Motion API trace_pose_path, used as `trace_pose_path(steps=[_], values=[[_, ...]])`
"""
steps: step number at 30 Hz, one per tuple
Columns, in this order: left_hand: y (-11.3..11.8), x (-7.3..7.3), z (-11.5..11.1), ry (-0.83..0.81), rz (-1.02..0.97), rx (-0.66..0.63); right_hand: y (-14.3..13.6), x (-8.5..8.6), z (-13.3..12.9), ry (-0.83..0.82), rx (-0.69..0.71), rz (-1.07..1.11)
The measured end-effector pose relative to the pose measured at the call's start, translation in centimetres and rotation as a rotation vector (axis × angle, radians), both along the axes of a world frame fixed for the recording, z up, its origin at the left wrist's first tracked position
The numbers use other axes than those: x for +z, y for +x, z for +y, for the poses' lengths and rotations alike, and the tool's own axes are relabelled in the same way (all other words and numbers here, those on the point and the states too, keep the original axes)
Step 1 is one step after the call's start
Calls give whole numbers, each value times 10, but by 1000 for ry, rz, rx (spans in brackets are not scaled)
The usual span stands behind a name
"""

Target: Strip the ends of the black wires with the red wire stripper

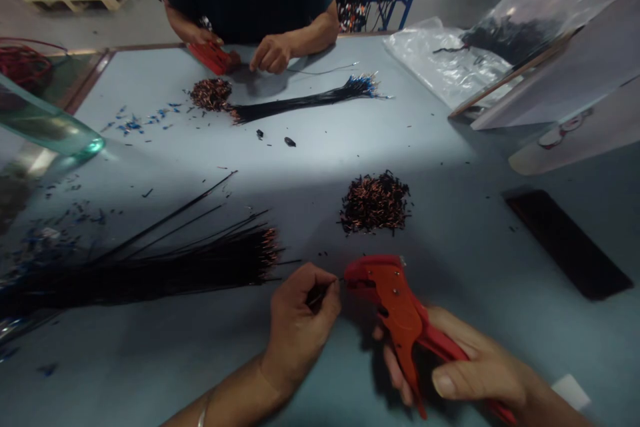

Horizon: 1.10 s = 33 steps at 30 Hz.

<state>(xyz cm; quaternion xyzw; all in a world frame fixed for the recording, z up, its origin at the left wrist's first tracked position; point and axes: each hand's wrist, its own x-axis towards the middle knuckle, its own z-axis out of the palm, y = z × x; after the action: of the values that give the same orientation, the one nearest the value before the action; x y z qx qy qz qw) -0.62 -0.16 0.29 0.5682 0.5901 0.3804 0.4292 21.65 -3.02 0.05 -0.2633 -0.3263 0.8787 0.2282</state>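
Wire stripping under way at near side of bench; count of finished wires not verifiable

The left hand point(303, 320) is closing thumb and forefinger in a tight pinch on a thin wire point(341, 279), which is lying in the short gap between the fingertips and the nose of the red pliers point(397, 300). The right hand point(480, 360) is wrapping around the pliers' handles, which are standing apart.

Progress, as judged: a good part appears done. The large wire bundle point(210, 267) at the left is showing many bare copper ends point(271, 247), and a broad pile of clippings point(375, 203) is lying just beyond the pliers. The wire at the pliers appears to be awaiting its cut. A few loose wires point(183, 213) are lying beyond the bundle; whether their ends are bare is not discernible. Across the table point(310, 180), a co-worker is holding another red tool point(213, 57) near a second bundle point(300, 101) with blue tips.

Limits: the left frame edge is cutting off the bundle's far end. The pliers' jaws are not showing clearly, so whether they are touching the wire cannot be told. The left palm is hiding the rest of the wire. Shadow is blurring separate strands, and the right fingers are partly disappearing behind the handles.
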Motion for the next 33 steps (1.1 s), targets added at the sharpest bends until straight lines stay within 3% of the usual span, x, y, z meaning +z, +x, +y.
trace_pose_path(steps=[13, 25, 30, 33], values=[[-2, -3, -1, 94, -99, -32, -1, 2, 0, -5, -32, 29], [-2, -2, 0, 22, -84, -2, -4, 3, -3, -57, -101, -9], [-3, -3, 0, 25, -87, 16, -1, 3, 0, 23, -53, -11], [-3, -5, -1, 28, -104, 11, 1, 9, 3, 199, -39, -119]])
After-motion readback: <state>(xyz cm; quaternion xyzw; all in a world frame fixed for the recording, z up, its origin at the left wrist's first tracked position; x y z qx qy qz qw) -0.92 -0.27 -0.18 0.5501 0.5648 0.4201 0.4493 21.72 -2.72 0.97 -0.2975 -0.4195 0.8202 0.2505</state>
